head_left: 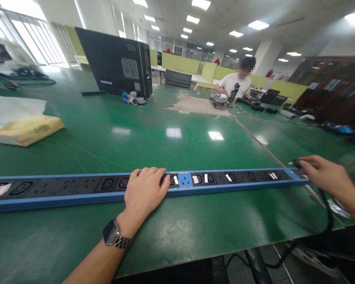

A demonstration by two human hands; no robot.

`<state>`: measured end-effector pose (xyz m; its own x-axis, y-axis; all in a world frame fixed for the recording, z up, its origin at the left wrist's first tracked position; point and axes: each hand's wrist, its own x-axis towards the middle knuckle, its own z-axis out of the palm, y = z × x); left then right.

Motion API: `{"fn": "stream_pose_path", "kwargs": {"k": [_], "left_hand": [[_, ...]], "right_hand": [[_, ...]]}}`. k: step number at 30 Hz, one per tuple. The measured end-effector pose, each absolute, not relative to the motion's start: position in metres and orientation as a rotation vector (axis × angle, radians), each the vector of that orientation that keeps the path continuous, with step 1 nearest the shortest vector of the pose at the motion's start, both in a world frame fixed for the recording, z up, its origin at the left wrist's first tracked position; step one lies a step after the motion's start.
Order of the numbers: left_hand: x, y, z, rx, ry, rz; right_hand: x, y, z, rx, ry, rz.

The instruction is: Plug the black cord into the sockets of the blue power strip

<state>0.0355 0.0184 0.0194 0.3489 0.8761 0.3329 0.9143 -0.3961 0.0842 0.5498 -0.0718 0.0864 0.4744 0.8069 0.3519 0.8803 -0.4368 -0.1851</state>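
A long blue power strip point(185, 180) with black socket panels and small white stickers lies across the table, running out of view on the left. My left hand point(146, 187) is wrapped over it near the middle, thumb on the near side, covering some sockets. At the strip's right end my right hand point(325, 173) pinches a small black plug point(297, 163), partly hidden by the fingers. Below that hand a thick black cable point(329, 217) curves down past the table's edge. Whether the plug touches the strip, I cannot tell.
On the green table point(154, 146) stand a black computer tower point(115, 63), work gloves point(133, 98) and a tissue pack point(26, 126). A person point(236, 83) in white works at the far side beside electronic parts. Cables lie at the far left.
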Motion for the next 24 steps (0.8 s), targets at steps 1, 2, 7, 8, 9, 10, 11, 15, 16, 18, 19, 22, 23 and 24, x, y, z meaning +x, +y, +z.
{"fn": "stream_pose_path", "kwargs": {"k": [1,2,7,8,9,10,11,15,16,18,19,22,23,24], "left_hand": [[0.036,0.018,0.019,-2.479,-1.655,-0.503],[0.036,0.018,0.019,-2.473,-1.656,-0.507],[0.037,0.019,0.019,-2.461,-1.659,-0.507],[0.036,0.019,0.019,-2.465,-1.659,-0.506],[0.036,0.019,0.018,-2.469,-1.658,-0.506],[0.036,0.019,0.018,-2.472,-1.656,-0.508],[0.036,0.018,0.018,-2.471,-1.654,-0.511],[0.035,0.018,0.017,-2.462,-1.645,-0.509],[0.035,0.018,0.017,-2.46,-1.648,-0.506],[0.036,0.018,0.018,-2.462,-1.653,-0.502],[0.036,0.018,0.018,-2.461,-1.655,-0.502],[0.036,0.018,0.018,-2.464,-1.655,-0.513],[0.036,0.018,0.018,-2.467,-1.653,-0.52],[0.036,0.018,0.017,-2.468,-1.653,-0.53]], "right_hand": [[0.542,-0.073,0.09,-2.398,-1.358,-0.269],[0.532,-0.073,0.092,-2.417,-1.355,-0.164],[0.479,-0.061,0.075,-2.323,-1.772,0.191],[0.474,-0.057,0.07,-2.326,-1.793,0.15],[0.471,-0.053,0.067,-2.339,-1.793,0.104],[0.471,-0.05,0.065,-2.359,-1.793,0.069],[0.471,-0.047,0.063,-2.379,-1.797,0.045],[0.475,-0.043,0.061,-2.373,-1.927,0.084],[0.474,-0.043,0.06,-2.362,-1.948,0.082],[0.472,-0.045,0.06,-2.341,-1.946,0.101],[0.47,-0.046,0.061,-2.332,-1.927,0.127],[0.458,-0.051,0.075,-2.294,-1.72,0.053],[0.451,-0.052,0.082,-2.259,-1.593,-0.028],[0.441,-0.053,0.089,-2.215,-1.47,-0.086]]}}
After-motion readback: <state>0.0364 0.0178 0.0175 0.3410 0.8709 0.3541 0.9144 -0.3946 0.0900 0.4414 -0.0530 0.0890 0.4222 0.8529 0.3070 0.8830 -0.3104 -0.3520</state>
